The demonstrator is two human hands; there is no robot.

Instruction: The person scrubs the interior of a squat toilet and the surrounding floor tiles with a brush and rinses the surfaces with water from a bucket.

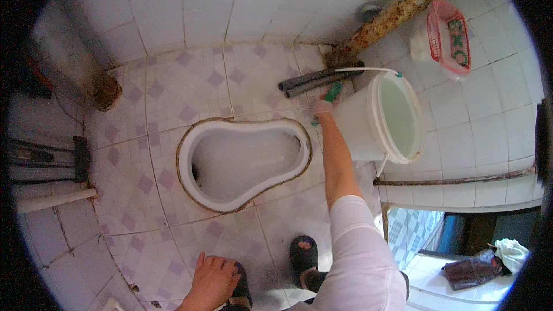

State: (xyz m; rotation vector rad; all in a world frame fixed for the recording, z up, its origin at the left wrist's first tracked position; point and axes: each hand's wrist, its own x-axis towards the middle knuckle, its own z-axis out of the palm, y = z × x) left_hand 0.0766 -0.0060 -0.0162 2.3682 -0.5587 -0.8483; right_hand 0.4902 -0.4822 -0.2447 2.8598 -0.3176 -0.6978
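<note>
My right hand (323, 107) reaches down beside the white plastic bucket (356, 125), low against its left side. It is blurred and closes around a green object (332, 91), which shows above and below the fingers; its kind cannot be told. Pale liquid fills much of the bucket. My left hand (214, 278) is empty, palm down, fingers slightly apart, over a dark slipper at the bottom edge. Between the hands and the far wall, a white squat toilet pan (244, 127) is set in the tiled floor.
Two dark pipes or hoses (309, 80) lie behind the bucket, near a corroded pipe (397, 15). A pink basket (436, 36) hangs on the right wall. My other slipper (303, 252) stands below the pan. A dark slatted object (47, 160) is at left, a brown bag (471, 273) lower right.
</note>
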